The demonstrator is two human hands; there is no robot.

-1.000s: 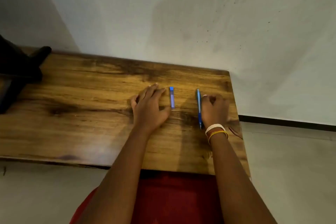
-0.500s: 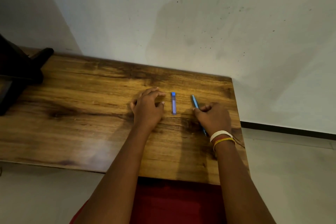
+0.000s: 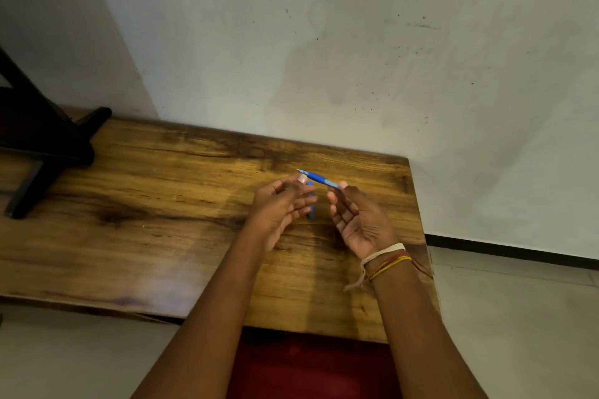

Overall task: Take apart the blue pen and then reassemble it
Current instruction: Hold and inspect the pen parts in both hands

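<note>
The blue pen [image 3: 319, 178] is held in the air above the wooden table [image 3: 162, 204], lying almost level with its tip pointing left. My left hand [image 3: 278, 204] pinches it near the tip end with thumb and fingertips. My right hand [image 3: 356, 217], palm turned up, grips the paler rear end with its fingertips. The blue pen cap [image 3: 311, 204] lies on the table between my two hands, partly hidden behind my left fingers.
A dark wooden stand [image 3: 39, 139] sits at the table's far left. A pale wall [image 3: 324, 58] rises right behind the table. The table's right edge [image 3: 418, 220] drops to a tiled floor. My red clothing [image 3: 308, 366] shows below the near edge.
My right hand has lifted the pen off the table and turned palm up. My left hand has left the tabletop and taken the pen's tip end. The cap stays on the table.
</note>
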